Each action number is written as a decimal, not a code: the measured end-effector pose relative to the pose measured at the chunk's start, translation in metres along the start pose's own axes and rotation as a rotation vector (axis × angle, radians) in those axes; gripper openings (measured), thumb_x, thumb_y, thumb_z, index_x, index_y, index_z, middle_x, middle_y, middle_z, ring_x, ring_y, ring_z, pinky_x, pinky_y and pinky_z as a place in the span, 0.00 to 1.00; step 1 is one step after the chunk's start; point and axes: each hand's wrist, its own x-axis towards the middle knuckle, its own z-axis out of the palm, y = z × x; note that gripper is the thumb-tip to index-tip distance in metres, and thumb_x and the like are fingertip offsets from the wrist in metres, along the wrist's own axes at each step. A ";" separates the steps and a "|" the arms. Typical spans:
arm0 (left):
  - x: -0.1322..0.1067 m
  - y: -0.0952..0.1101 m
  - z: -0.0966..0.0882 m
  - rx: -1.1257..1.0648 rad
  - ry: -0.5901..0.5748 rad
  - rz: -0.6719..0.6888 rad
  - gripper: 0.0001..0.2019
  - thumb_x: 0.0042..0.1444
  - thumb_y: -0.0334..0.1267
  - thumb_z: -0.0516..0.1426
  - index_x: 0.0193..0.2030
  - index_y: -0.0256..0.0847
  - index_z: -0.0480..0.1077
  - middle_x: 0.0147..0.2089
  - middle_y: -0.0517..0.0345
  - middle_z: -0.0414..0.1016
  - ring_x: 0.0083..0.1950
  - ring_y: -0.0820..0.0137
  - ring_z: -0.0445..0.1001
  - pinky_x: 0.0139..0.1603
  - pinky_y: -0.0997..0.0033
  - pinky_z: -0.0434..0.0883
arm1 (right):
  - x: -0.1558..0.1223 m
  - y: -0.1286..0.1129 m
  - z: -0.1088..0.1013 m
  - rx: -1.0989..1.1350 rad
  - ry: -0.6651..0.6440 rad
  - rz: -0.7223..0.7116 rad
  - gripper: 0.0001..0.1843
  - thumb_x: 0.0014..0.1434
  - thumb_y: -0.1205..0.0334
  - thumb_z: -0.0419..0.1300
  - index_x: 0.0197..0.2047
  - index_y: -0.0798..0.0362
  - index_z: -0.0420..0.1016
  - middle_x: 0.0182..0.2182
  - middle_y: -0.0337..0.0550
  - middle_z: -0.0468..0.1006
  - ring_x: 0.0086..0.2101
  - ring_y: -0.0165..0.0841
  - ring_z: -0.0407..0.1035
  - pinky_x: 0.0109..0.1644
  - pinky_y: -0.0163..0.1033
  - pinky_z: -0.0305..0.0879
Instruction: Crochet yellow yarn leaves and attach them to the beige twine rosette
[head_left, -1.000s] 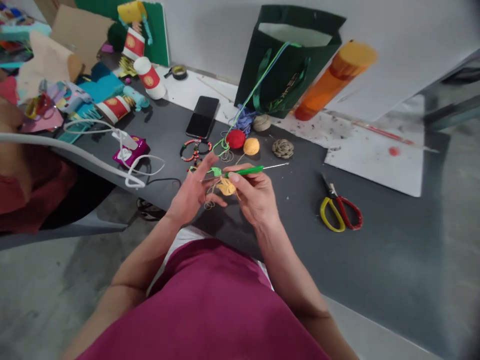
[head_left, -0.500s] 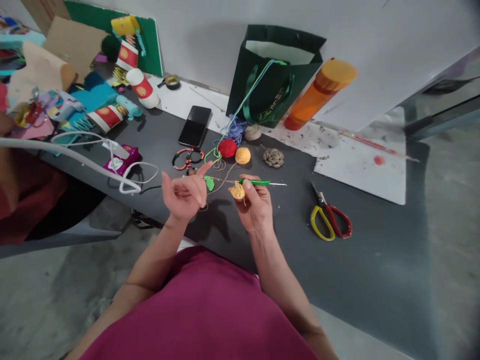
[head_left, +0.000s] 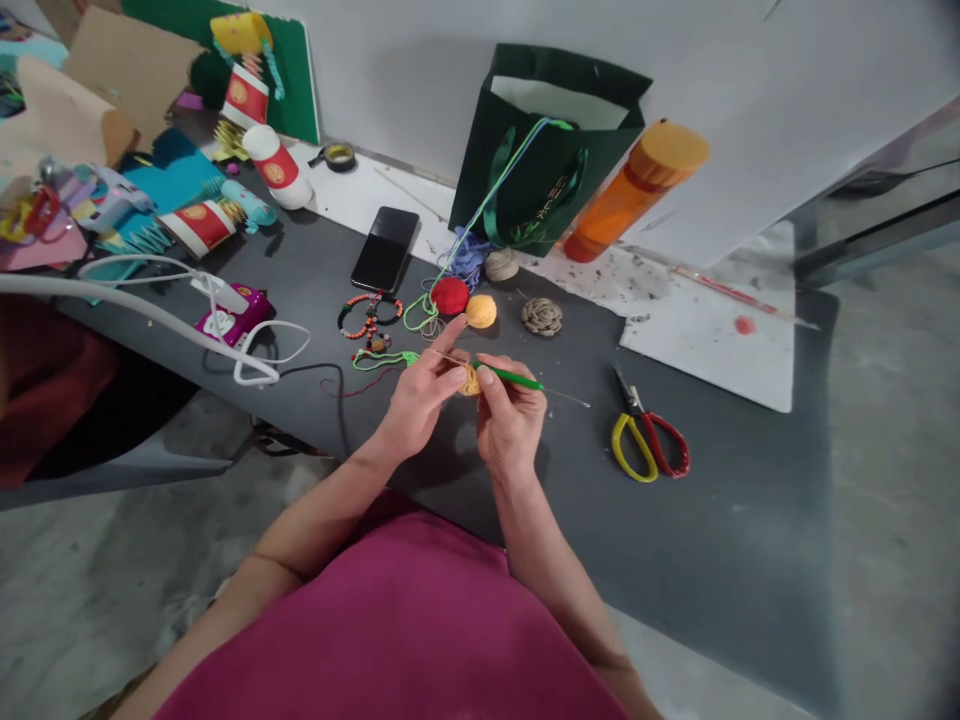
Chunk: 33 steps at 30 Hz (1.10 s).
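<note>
My right hand grips a green-handled crochet hook, its metal tip pointing right. Between my two hands is a small yellow crochet piece; my left hand pinches its left side, with the index finger stretched up toward the yarn balls. A yellow yarn ball lies just beyond my fingers, beside a red yarn ball. Left of them are beaded bracelets and a green crocheted piece with cord, partly behind my left hand.
Yellow-and-red-handled scissors lie to the right. Behind stand a dark green paper bag and an orange bottle. A phone, a purple power strip with white cables, and paper-cup crafts are on the left.
My left hand has moved right, from apart with fingers spread to pinching the yellow crochet piece. The crochet hook's tip has tilted slightly downward. The view has shifted a little.
</note>
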 end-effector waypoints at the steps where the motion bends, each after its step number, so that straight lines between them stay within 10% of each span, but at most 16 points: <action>1: 0.000 0.001 0.001 -0.017 0.009 -0.005 0.34 0.52 0.47 0.70 0.66 0.48 0.71 0.39 0.62 0.75 0.41 0.73 0.72 0.51 0.70 0.68 | 0.000 0.000 0.000 0.001 -0.006 0.008 0.07 0.49 0.53 0.74 0.32 0.43 0.84 0.31 0.37 0.80 0.33 0.31 0.72 0.39 0.38 0.70; 11: 0.001 0.004 -0.009 -0.065 0.010 -0.075 0.42 0.46 0.39 0.74 0.69 0.48 0.67 0.30 0.68 0.72 0.32 0.76 0.70 0.41 0.71 0.69 | 0.004 0.000 -0.007 0.033 -0.130 0.074 0.08 0.47 0.54 0.75 0.31 0.43 0.85 0.30 0.36 0.81 0.32 0.30 0.73 0.39 0.36 0.72; 24: 0.002 -0.007 -0.009 -0.094 0.143 -0.019 0.46 0.42 0.37 0.75 0.70 0.47 0.66 0.31 0.67 0.77 0.34 0.76 0.73 0.43 0.75 0.70 | -0.001 0.010 -0.008 -0.344 -0.080 -0.358 0.05 0.59 0.63 0.69 0.39 0.43 0.86 0.36 0.40 0.85 0.39 0.35 0.79 0.45 0.44 0.75; 33: 0.000 -0.001 -0.011 -0.246 0.055 -0.212 0.44 0.41 0.33 0.75 0.67 0.45 0.69 0.31 0.68 0.76 0.32 0.79 0.72 0.38 0.77 0.67 | -0.002 0.016 -0.002 0.027 -0.108 -0.107 0.05 0.56 0.56 0.72 0.35 0.45 0.82 0.33 0.36 0.84 0.34 0.32 0.79 0.44 0.42 0.77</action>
